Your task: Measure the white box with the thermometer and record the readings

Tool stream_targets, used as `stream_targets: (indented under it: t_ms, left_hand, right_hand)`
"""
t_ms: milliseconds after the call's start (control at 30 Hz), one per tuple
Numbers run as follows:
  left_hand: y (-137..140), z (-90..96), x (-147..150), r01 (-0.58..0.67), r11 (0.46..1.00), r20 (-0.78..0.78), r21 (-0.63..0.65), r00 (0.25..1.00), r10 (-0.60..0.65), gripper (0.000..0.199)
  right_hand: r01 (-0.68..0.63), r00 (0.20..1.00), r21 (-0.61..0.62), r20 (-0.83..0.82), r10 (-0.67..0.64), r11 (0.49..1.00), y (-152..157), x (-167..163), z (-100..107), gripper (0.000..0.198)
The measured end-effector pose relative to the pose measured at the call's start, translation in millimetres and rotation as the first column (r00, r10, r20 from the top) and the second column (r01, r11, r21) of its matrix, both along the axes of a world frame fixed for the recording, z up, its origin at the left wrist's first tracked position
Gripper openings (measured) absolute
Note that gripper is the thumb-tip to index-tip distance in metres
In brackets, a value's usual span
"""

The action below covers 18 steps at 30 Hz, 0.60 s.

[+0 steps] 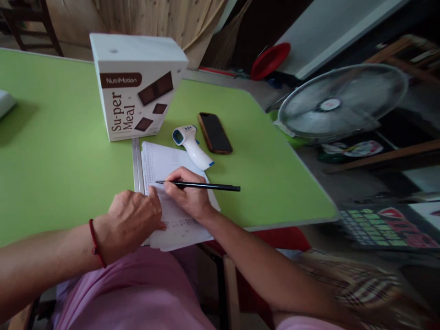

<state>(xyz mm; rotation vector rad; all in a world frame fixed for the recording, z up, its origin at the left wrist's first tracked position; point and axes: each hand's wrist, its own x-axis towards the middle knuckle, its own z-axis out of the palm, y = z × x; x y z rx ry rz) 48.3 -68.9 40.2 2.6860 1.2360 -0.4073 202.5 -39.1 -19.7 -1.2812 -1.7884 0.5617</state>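
Note:
My right hand (190, 195) grips a slim black pen (209, 185), its tip pointing left at a notebook page near the left margin. The open notebook (178, 208) has a spiral-like left edge and small handwriting. My left hand (135, 213), with a red cord bracelet (93, 238) at the wrist, presses on the notebook's left side. Its thumb and index finger are spread apart, holding nothing. A white-and-blue infrared thermometer (195, 149) lies at the notebook's upper right edge. Beside it rests a dark phone (215, 133) in a brown case.
A white NutriMotion box (129, 103) stands upright behind the notebook on the green table (268, 183). A metal strip (136, 165) crosses the tabletop. Part of a white object (5, 103) shows at far left. A fan (340, 103) stands beyond the right edge.

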Motion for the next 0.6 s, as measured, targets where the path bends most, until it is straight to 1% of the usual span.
stream_targets:
  t_ms: [133, 333, 400, 533, 600]
  left_hand:
    - [0.4, -1.2, -0.2, -0.001, 1.000, 0.019, 0.016, 1.000, 0.001, 0.064]
    - [-0.6, -2.3, -1.8, 0.006, 1.000, 0.012, 0.011, 1.000, -0.007, 0.073]
    - [-0.9, -2.1, -1.9, 0.010, 1.000, 0.011, 0.014, 1.000, -0.010, 0.072]
    - [-0.7, 0.0, -1.2, 0.012, 1.000, 0.008, 0.013, 1.000, -0.012, 0.064]
    - [-0.5, 1.1, -0.8, 0.011, 1.000, 0.002, 0.003, 1.000, -0.011, 0.066]
  right_hand:
    - [-0.007, 1.000, -0.009, -0.006, 0.007, 1.000, 0.3, -0.8, -0.1, 0.009]
    - [-0.003, 1.000, -0.044, -0.014, 0.003, 0.999, 0.3, -1.0, -0.4, 0.009]
    - [-0.009, 1.000, -0.048, -0.015, 0.008, 0.999, 0.3, -0.8, -0.1, 0.009]
    - [-0.009, 1.000, -0.037, -0.006, 0.009, 0.999, 0.9, -0.4, -0.6, 0.009]
    - [-0.010, 1.000, -0.026, 0.002, 0.010, 1.000, 0.8, -0.5, -1.4, 0.008]
